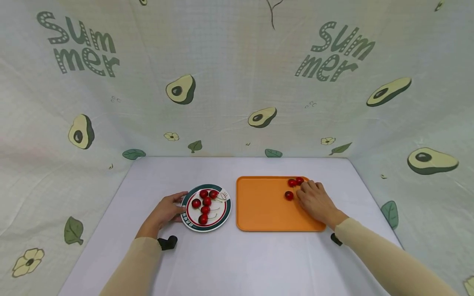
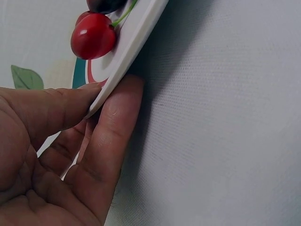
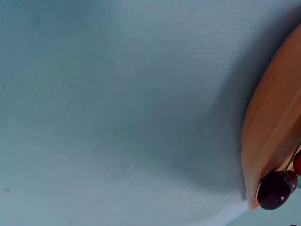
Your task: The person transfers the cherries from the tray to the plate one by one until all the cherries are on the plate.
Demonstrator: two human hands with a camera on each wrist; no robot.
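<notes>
- Left wrist view: the fingers [image 2: 117, 117] of the left hand [image 1: 165, 213] pinch the rim of the plate [image 1: 227, 211], thumb on the upper face, other fingers beneath.
- Head view: the right hand [image 1: 314, 201] is over the right side of the orange tray [image 1: 259, 205], fingers bent downward beside the cherries there. Its fingertips are hidden; whether they grip a cherry cannot be determined.
- Plate contents: six red cherries [image 1: 207, 201], grouped from the upper part to the lower left of the white centre; several stems point right.
- Tray contents: three visible cherries [image 1: 289, 195]. Two sit near the upper right corner; one lies lower, just left of the right hand. The right wrist view shows a dark cherry near the tray wall.
- Layout: plate left, tray right, set apart on the white bench [image 1: 237, 259].
- Arms: beige sleeves [image 1: 131, 267]; a black fitting [image 1: 168, 242] shows at each wrist.
- Background: pale cloth [image 1: 222, 49] printed with avocados, leaves, flowers and "summer" lettering.
</notes>
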